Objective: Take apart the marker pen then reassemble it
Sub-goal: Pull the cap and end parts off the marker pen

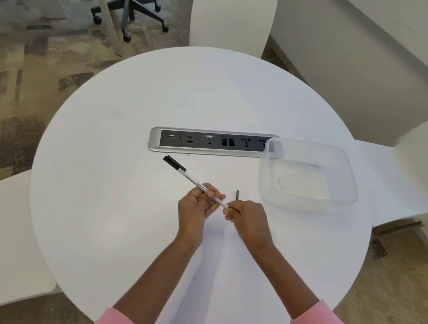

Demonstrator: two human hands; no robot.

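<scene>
The marker pen (192, 180) is a thin white barrel with printed text and a black cap at its far-left end. It is held slanted above the round white table (122, 231). My left hand (195, 207) grips the barrel near its lower end. My right hand (248, 217) pinches the barrel's very end with fingertips; what is between those fingers is hidden. A small black rod-like part (237, 196) lies on the table just beyond my right hand.
An empty clear plastic container (308, 175) stands at the right. A grey socket panel (209, 143) is set into the table's middle. White chairs (232, 14) surround the table; an office chair base (128, 4) stands on the carpet behind.
</scene>
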